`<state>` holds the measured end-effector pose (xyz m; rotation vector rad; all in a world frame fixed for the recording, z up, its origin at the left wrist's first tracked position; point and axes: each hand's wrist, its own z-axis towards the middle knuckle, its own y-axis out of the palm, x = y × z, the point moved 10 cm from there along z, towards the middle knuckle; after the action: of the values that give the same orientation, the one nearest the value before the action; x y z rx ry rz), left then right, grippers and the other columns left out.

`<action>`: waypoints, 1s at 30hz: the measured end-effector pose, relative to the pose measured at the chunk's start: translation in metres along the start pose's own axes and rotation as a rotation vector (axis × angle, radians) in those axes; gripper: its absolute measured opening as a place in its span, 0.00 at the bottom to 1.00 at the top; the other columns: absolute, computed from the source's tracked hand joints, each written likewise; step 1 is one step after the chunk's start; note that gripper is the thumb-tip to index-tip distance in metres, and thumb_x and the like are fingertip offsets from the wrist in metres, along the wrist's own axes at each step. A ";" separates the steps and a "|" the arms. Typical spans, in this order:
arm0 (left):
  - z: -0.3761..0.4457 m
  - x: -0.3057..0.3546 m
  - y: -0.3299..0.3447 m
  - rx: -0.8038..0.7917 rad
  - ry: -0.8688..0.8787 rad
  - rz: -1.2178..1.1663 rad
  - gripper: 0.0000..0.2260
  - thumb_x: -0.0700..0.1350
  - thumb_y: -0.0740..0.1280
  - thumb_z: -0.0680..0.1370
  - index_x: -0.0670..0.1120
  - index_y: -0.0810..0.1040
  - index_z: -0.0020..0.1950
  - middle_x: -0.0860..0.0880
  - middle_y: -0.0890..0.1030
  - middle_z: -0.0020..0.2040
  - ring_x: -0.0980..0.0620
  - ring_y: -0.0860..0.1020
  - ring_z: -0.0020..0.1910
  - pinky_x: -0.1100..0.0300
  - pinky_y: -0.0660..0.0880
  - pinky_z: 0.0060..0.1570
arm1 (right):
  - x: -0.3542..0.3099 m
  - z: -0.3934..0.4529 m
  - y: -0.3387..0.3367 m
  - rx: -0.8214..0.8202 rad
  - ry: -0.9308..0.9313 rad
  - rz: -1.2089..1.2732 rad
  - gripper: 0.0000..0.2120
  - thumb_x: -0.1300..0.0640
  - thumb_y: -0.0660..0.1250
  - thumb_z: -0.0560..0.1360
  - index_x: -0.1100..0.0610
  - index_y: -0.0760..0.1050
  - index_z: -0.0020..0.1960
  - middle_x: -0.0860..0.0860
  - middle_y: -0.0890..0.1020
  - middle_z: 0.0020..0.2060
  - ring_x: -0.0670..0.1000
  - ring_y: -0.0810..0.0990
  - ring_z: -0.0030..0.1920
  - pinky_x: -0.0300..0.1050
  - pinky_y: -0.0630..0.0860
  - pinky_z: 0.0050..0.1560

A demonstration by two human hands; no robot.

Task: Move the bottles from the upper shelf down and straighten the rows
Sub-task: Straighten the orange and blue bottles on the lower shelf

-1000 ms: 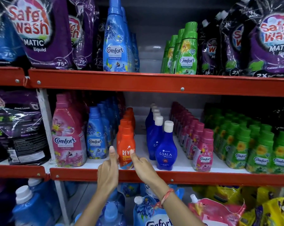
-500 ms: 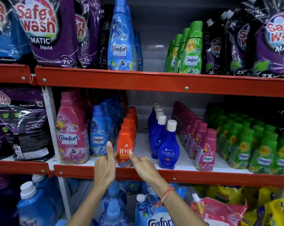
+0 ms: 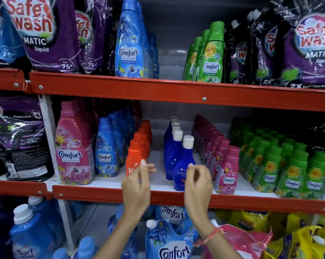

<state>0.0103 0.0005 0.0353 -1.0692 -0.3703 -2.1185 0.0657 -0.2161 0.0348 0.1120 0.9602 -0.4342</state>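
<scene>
On the upper shelf stand tall blue Comfort bottles [image 3: 129, 43] and a row of green Comfort bottles [image 3: 212, 57]. The middle shelf [image 3: 102, 195] holds a row of orange Revive bottles [image 3: 134, 157], a row of dark blue Ujala bottles [image 3: 183, 161], small pink Comfort bottles [image 3: 230, 171] and small green ones [image 3: 288, 165]. My left hand [image 3: 137, 186] hovers in front of the first orange bottle, fingers loosely curled, holding nothing. My right hand [image 3: 198, 184] is raised in front of the first Ujala bottle and hides its lower half; nothing is in it.
Purple Safe Wash pouches [image 3: 44, 34] flank the upper bottles on both sides. A large pink Comfort bottle [image 3: 74, 146] and blue Comfort bottles [image 3: 105, 152] stand left of the orange row. Refill pouches [image 3: 169, 243] and blue jugs [image 3: 31, 234] fill the lowest level.
Both hands have left the sides of the front orange bottle and moved up and right. The right hand now sits in front of the Ujala bottle.
</scene>
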 end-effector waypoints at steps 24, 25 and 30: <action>-0.028 -0.045 0.091 -0.339 -0.500 -0.170 0.61 0.87 0.43 0.57 0.46 0.71 0.74 0.46 0.74 0.74 0.48 0.72 0.72 0.44 0.62 0.77 | 0.079 0.001 0.052 -0.621 0.514 -0.122 0.54 0.20 0.39 0.65 0.56 0.60 0.77 0.56 0.68 0.75 0.59 0.59 0.77 0.61 0.55 0.77; -0.027 -0.044 0.089 -0.336 -0.492 -0.168 0.61 0.87 0.42 0.58 0.46 0.72 0.74 0.46 0.74 0.73 0.48 0.72 0.72 0.44 0.63 0.77 | 0.078 0.001 0.053 -0.631 0.503 -0.118 0.51 0.23 0.39 0.68 0.57 0.60 0.77 0.57 0.68 0.75 0.59 0.59 0.77 0.60 0.54 0.77; -0.029 -0.040 0.086 -0.343 -0.480 -0.154 0.59 0.86 0.41 0.59 0.46 0.73 0.72 0.46 0.78 0.70 0.48 0.74 0.70 0.45 0.65 0.75 | 0.076 -0.001 0.058 -0.653 0.491 -0.135 0.51 0.22 0.38 0.67 0.56 0.62 0.76 0.57 0.69 0.74 0.59 0.61 0.77 0.61 0.54 0.77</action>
<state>0.0706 -0.0564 -0.0194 -1.8110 -0.3252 -2.0883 0.1260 -0.1865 -0.0332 -0.4612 1.5563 -0.1976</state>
